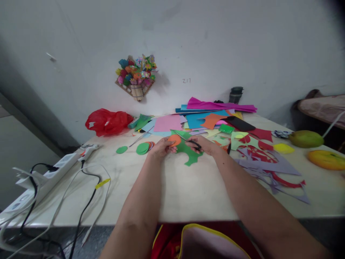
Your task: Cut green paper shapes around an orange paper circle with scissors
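Observation:
My left hand (161, 147) pinches an orange paper circle (174, 140) in front of me. Closed around the black handles of a pair of scissors (194, 144) is my right hand (202, 143). The scissors' blades point up and left, close to the circle's right edge. Beneath both hands lies a green paper sheet (190, 155) with curved pieces cut out of it. Left of my left hand, green and orange paper circles (142, 148) lie overlapped in a pile, and a single green circle (122, 150) lies farther left.
Coloured paper sheets (167, 124) cover the table's back. Purple and red scraps (272, 165) spread at right, near a mango-like fruit (306, 139) and an orange-yellow fruit (326, 159). A red plastic bag (107, 122) sits back left; a power strip (51, 176) and cables run along the left edge.

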### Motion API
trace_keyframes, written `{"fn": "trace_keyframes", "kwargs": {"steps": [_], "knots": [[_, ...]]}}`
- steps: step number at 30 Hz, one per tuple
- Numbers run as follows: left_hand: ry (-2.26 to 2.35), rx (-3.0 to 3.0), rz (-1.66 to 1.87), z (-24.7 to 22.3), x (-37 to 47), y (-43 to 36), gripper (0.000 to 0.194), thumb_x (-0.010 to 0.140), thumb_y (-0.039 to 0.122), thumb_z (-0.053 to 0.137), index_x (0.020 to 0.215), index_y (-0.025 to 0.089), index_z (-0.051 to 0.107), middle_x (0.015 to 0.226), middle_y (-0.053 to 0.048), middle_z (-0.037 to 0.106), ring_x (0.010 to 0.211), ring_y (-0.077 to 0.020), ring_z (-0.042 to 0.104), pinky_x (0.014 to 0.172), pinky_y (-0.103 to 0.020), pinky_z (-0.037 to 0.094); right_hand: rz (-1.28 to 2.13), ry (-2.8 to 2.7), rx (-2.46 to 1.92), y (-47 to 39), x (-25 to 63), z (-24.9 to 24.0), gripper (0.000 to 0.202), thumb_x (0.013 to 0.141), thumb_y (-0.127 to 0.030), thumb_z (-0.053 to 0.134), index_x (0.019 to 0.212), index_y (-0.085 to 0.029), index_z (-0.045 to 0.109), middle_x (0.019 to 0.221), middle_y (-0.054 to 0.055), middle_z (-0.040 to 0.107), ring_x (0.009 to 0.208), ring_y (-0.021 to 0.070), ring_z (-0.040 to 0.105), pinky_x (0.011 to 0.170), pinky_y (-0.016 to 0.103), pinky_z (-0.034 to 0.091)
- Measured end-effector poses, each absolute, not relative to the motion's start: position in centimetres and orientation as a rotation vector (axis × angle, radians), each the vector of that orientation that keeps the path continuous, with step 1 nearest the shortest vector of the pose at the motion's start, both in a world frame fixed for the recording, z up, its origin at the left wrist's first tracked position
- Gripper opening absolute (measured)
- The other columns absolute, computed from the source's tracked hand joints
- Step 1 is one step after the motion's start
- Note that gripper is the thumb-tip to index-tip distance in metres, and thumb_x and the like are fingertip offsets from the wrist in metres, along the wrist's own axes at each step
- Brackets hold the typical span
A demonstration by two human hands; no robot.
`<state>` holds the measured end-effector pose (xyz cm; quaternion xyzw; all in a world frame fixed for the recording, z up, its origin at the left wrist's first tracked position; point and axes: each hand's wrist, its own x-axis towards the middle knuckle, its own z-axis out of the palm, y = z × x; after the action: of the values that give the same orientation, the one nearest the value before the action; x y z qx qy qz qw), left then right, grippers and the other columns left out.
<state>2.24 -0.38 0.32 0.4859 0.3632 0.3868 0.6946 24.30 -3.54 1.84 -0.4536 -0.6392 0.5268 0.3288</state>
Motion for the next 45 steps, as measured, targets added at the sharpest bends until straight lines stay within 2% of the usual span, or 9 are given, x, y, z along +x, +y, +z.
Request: {"fn": "trace_keyframes", "kwargs": {"steps": [13, 21, 28, 36, 45], "knots": [[0.759, 1.104, 0.855, 0.1, 2.0, -0.2, 0.015, 0.080, 0.010, 0.069, 0.090, 0.010, 0.057, 0.056, -0.007, 0.068, 0.042, -0.0147, 0.064, 0.042, -0.017, 0.049, 1.389, -1.666, -1.144, -3.3, 24.3, 1.7, 0.033, 0.069, -0.042, 0.080, 0.072, -0.017, 0.058, 0.045, -0.006, 0.049, 0.034, 0.0054, 0.038, 0.032, 0.019, 0.025], [0.767, 1.094, 0.847, -0.1, 1.9, 0.1, 0.011, 0.081, 0.009, 0.066, 0.088, 0.010, 0.057, 0.056, -0.008, 0.069, 0.042, -0.0148, 0.064, 0.043, -0.017, 0.049, 1.379, -1.673, -1.135, -2.8, 24.6, 1.2, 0.034, 0.066, -0.042, 0.082, 0.070, -0.017, 0.059, 0.045, -0.006, 0.049, 0.035, 0.0052, 0.038, 0.032, 0.018, 0.027], [0.790, 1.096, 0.837, 0.1, 1.9, -0.1, 0.006, 0.082, 0.008, 0.064, 0.084, 0.009, 0.059, 0.055, -0.008, 0.068, 0.041, -0.0139, 0.063, 0.042, -0.017, 0.048, 1.432, -1.699, -1.052, -2.4, 24.9, 0.9, 0.035, 0.072, -0.044, 0.074, 0.062, -0.019, 0.053, 0.044, -0.007, 0.043, 0.035, 0.0050, 0.036, 0.032, 0.018, 0.027], [0.763, 1.107, 0.827, 0.1, 1.8, -0.1, 0.011, 0.080, 0.008, 0.065, 0.088, 0.010, 0.058, 0.055, -0.007, 0.068, 0.042, -0.0139, 0.064, 0.043, -0.016, 0.049, 1.390, -1.702, -1.108, -2.6, 24.9, 1.2, 0.030, 0.063, -0.039, 0.079, 0.063, -0.018, 0.057, 0.044, -0.008, 0.038, 0.036, 0.0052, 0.034, 0.033, 0.018, 0.026], [0.785, 1.113, 0.838, 0.4, 1.9, -0.4, 0.010, 0.079, 0.007, 0.063, 0.087, 0.010, 0.058, 0.052, -0.006, 0.066, 0.040, -0.0142, 0.062, 0.041, -0.017, 0.047, 1.394, -1.726, -1.133, -2.5, 25.1, 1.1, 0.028, 0.067, -0.039, 0.076, 0.064, -0.017, 0.057, 0.044, -0.007, 0.044, 0.036, 0.0058, 0.037, 0.035, 0.019, 0.030]]}}
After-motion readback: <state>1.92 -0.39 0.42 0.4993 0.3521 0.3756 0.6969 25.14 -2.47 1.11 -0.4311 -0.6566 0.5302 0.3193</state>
